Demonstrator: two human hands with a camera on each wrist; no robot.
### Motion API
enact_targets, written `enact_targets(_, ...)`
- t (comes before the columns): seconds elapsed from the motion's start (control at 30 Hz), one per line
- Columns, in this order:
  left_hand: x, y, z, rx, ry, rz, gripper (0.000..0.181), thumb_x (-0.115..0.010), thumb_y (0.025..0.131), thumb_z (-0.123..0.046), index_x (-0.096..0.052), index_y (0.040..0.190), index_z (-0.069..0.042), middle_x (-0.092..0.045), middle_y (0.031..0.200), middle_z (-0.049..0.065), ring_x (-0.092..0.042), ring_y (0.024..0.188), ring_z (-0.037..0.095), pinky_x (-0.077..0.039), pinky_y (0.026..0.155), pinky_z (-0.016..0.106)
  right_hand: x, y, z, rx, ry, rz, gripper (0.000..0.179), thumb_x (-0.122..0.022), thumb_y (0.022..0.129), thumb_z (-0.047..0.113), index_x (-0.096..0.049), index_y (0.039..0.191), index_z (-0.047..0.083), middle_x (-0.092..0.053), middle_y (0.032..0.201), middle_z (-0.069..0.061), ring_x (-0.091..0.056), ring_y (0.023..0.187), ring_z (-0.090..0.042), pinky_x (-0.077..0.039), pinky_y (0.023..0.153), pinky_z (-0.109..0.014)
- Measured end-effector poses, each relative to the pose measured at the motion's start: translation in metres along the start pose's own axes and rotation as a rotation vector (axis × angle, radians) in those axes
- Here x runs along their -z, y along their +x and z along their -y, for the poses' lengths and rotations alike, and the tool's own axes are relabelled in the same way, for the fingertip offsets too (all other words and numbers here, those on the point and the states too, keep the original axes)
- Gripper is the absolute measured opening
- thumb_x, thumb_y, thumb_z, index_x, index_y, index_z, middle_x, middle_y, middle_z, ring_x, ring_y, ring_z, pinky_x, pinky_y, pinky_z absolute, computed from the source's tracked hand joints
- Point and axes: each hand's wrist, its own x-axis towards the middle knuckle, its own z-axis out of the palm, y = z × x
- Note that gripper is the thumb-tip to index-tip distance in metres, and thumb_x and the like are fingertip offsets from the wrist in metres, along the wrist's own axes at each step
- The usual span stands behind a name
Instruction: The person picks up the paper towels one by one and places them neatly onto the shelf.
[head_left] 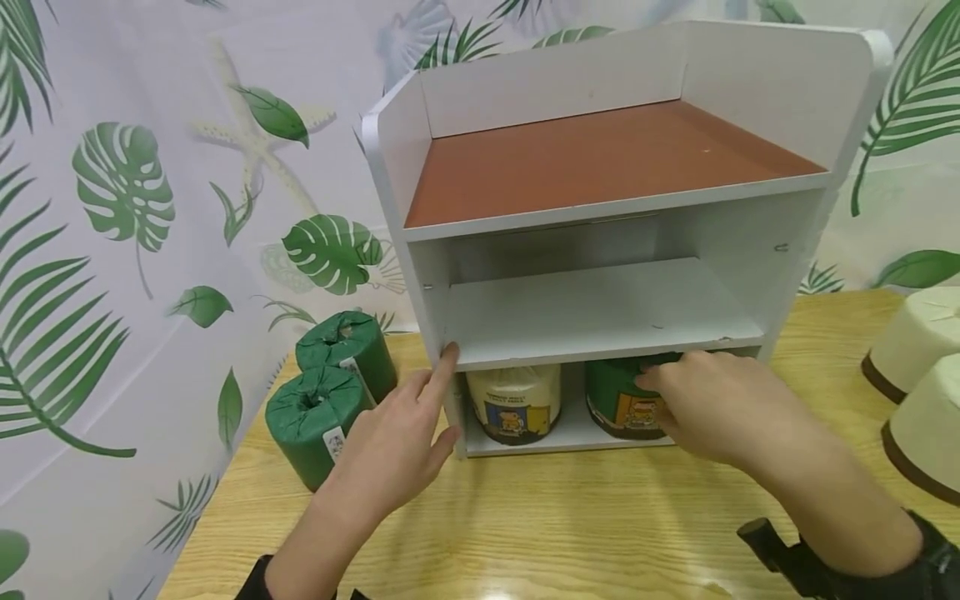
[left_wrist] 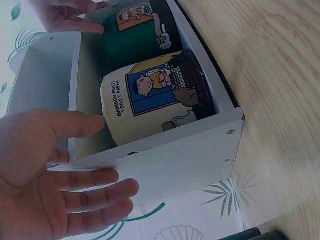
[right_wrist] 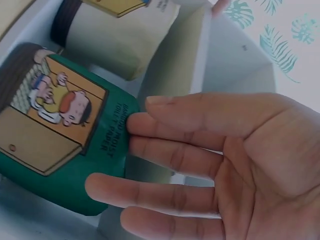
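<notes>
A white shelf unit (head_left: 592, 317) stands on the table, and two toilet paper rolls sit in its bottom compartment. On the left is a cream roll (head_left: 517, 387); to its right is a green roll (head_left: 611, 392), partly covered by my right hand (head_left: 712, 408). In the right wrist view that hand's fingers (right_wrist: 175, 155) are extended, with fingertips right at the green roll's (right_wrist: 65, 145) printed side. My left hand (head_left: 397, 446) is at the unit's left front edge, index finger pointing up by the middle board. Its fingers are spread and hold nothing in the left wrist view.
Two more green rolls (head_left: 318, 417) stand on the wooden table (head_left: 525, 525) left of the unit. Cream rolls (head_left: 930, 417) are at the far right. The unit has a brown top board (head_left: 600, 158), and a leaf-patterned backdrop (head_left: 187, 208) hangs behind.
</notes>
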Motion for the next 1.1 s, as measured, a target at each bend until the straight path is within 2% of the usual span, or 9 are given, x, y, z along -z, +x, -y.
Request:
enact_targets(0.13,0.004,-0.002,0.003,-0.003,-0.012,0.035,0.085,-0.075,0.089,-0.032,-0.026,0.158,-0.018,-0.064,0.125,0.01,-0.068,0.088,0.021,-0.047,0.051,0.029,-0.002,0.003,-0.002,0.001,-0.013,-0.001,0.031,-0.069,0.087,0.013,-0.073,0.118,0.011,-0.073,0.089,-0.005,-0.055,0.059,-0.013,-0.042,0.048,-0.033)
enact_targets(0.3,0.028,-0.007,0.018,0.024,-0.114,0.07,0.076,-0.072,0.092,-0.027,-0.032,0.156,-0.032,-0.069,0.115,0.003,-0.064,0.075,0.013,-0.041,0.048,0.025,0.001,-0.002,0.001,0.038,-0.005,-0.008,0.015,-0.07,0.09,0.024,-0.072,0.104,0.016,-0.059,0.069,0.008,-0.049,0.057,-0.01,-0.041,0.051,-0.033)
enact_targets(0.43,0.044,-0.01,0.036,0.069,-0.213,0.11,0.073,-0.067,0.095,-0.022,-0.027,0.154,-0.033,-0.066,0.119,0.002,-0.063,0.077,0.012,-0.042,0.05,0.026,0.006,-0.004,0.005,0.072,0.012,-0.062,0.017,-0.068,0.093,0.03,-0.074,0.106,0.019,-0.065,0.074,0.009,-0.053,0.057,-0.007,-0.044,0.052,-0.033)
enact_targets(0.5,0.048,-0.011,0.045,0.089,-0.224,0.138,0.066,-0.065,0.096,-0.022,-0.03,0.152,-0.029,-0.065,0.119,0.003,-0.065,0.082,0.015,-0.047,0.055,0.03,0.009,-0.004,0.006,0.089,0.012,-0.149,0.019,-0.07,0.092,0.03,-0.074,0.107,0.018,-0.072,0.083,0.005,-0.059,0.06,-0.008,-0.045,0.05,-0.032)
enact_targets(0.57,0.051,-0.012,0.054,0.118,-0.206,0.152,0.058,-0.064,0.097,-0.024,-0.036,0.149,-0.023,-0.066,0.121,0.006,-0.067,0.095,0.021,-0.053,0.064,0.036,0.01,-0.003,0.007,0.126,0.004,-0.281,0.023,-0.073,0.09,0.027,-0.075,0.109,0.015,-0.075,0.091,0.0,-0.062,0.061,-0.01,-0.045,0.048,-0.031)
enact_targets(0.67,0.054,-0.015,0.066,0.176,-0.147,0.154,0.05,-0.063,0.098,-0.026,-0.045,0.142,-0.011,-0.066,0.125,0.013,-0.066,0.106,0.033,-0.055,0.074,0.047,0.008,0.0,0.007,0.18,-0.022,-0.486,0.016,-0.075,0.087,0.022,-0.076,0.1,0.014,-0.073,0.092,-0.002,-0.065,0.064,-0.015,-0.047,0.047,-0.032)
enact_targets(0.77,0.054,-0.017,0.079,0.264,-0.083,0.182,0.05,-0.062,0.098,-0.026,-0.048,0.14,-0.003,-0.062,0.13,0.022,-0.064,0.107,0.043,-0.054,0.075,0.054,0.007,0.003,0.004,0.174,-0.043,-0.59,0.013,-0.077,0.084,0.019,-0.076,0.096,0.012,-0.071,0.092,-0.005,-0.066,0.063,-0.018,-0.046,0.044,-0.032)
enact_targets(0.93,0.049,-0.018,0.105,0.382,-0.062,0.3,0.042,-0.054,0.101,-0.018,-0.049,0.137,0.003,-0.054,0.132,0.032,-0.056,0.115,0.051,-0.051,0.082,0.058,0.008,0.005,-0.003,0.072,-0.034,-0.535,0.014,-0.078,0.085,0.018,-0.077,0.098,0.011,-0.07,0.1,-0.01,-0.067,0.064,-0.023,-0.042,0.04,-0.032)
enact_targets(1.1,0.04,-0.016,0.13,0.391,-0.132,0.39,0.033,-0.051,0.101,-0.008,-0.051,0.131,0.005,-0.056,0.127,0.032,-0.055,0.117,0.048,-0.05,0.081,0.05,0.011,0.008,-0.004,0.058,-0.019,-0.488,0.013,-0.077,0.086,0.017,-0.078,0.098,0.012,-0.07,0.102,-0.009,-0.068,0.069,-0.023,-0.047,0.044,-0.034)
